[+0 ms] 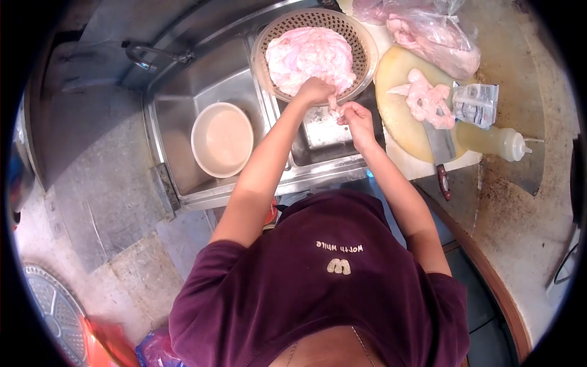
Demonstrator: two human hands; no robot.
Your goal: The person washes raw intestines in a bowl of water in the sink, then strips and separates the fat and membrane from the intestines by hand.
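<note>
Pink meat [333, 104] is pinched by left hand [315, 90] and right hand [358, 122]; arms [263, 165] stretch forward.

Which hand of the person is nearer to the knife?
Right. The right hand is over the sink, left of the knife; the left hand is farther left, by the colander.
</note>
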